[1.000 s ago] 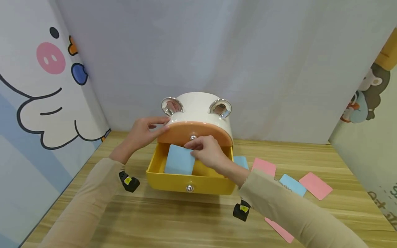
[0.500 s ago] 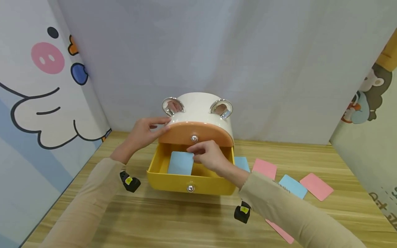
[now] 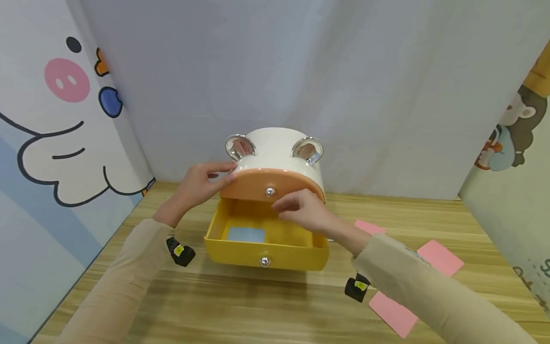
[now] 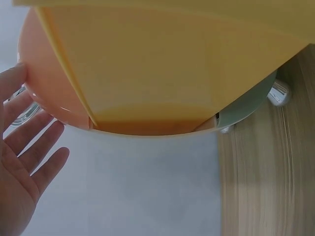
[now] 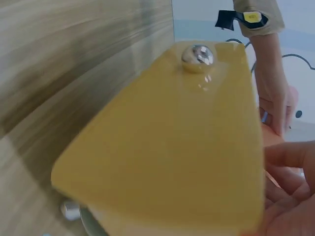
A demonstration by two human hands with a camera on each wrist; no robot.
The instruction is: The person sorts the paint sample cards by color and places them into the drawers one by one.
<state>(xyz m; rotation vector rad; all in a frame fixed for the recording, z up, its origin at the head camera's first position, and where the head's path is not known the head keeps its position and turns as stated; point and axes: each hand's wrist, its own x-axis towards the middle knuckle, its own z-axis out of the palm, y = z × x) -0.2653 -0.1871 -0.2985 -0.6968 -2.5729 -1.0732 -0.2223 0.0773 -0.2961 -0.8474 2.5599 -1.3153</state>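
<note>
A white storage box (image 3: pixel 275 145) with two silver ears stands on the table, its orange upper drawer (image 3: pixel 247 184) closed. The yellow lower drawer (image 3: pixel 232 252) is pulled out, and a light blue card (image 3: pixel 246 234) lies inside it, behind the drawer front. My left hand (image 3: pixel 201 185) touches the box's upper left side; the left wrist view shows its fingers (image 4: pixel 42 145) spread and fairly straight. Over the right part of the drawer hovers my right hand (image 3: pixel 306 210), fingers loosely bent, nothing between them. The drawer front hides part of that hand in the right wrist view.
On the wooden tabletop (image 3: pixel 206 306), right of the box, lie a pink card (image 3: pixel 393 313), another pink card (image 3: pixel 441 257) and a third pink card (image 3: pixel 370 226). My right sleeve covers parts of them. A pale curtain (image 3: pixel 365 95) hangs behind the box.
My right hand has let go of the blue card and shifted right. The card, tilted up before, now lies lower in the drawer. My left hand stays put.
</note>
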